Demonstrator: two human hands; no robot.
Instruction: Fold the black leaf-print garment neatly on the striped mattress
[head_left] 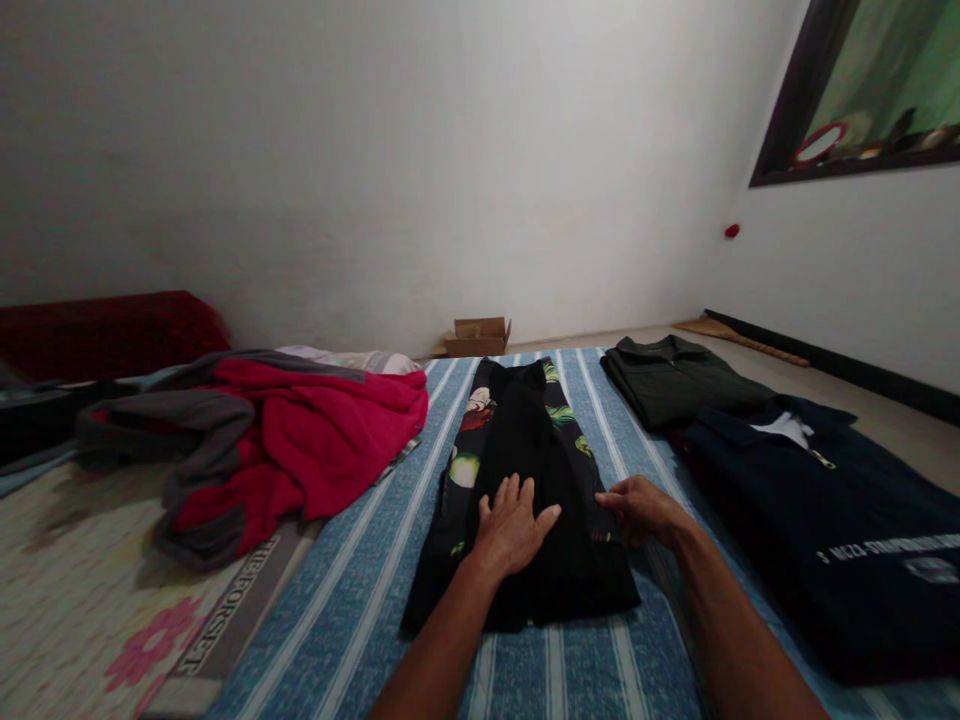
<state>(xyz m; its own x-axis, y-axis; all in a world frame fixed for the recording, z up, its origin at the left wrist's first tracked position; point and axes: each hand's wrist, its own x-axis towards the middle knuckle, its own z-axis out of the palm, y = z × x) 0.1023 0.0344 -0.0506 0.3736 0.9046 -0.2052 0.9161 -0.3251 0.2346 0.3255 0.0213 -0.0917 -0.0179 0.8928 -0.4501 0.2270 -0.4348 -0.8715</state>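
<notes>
A black garment (517, 420) with printed panels along both sides lies lengthwise in front of me, its sides turned inward. The print shows pale round shapes and green leaves. My left hand (511, 525) rests on the plain black middle, fingers stretched out and palm down. At the right edge of the garment, my right hand (637, 508) pinches the printed panel between thumb and forefinger; its other fingers are curled and partly hidden. Under the garment is a blue and white striped sheet (360, 600).
To the left lies a rumpled red and grey garment (315, 440) on a flower-patterned mat (82, 590). On the right are a folded dark green garment (675, 380) and a navy zip-neck top (817, 520). An open cardboard box (478, 338) stands by the wall.
</notes>
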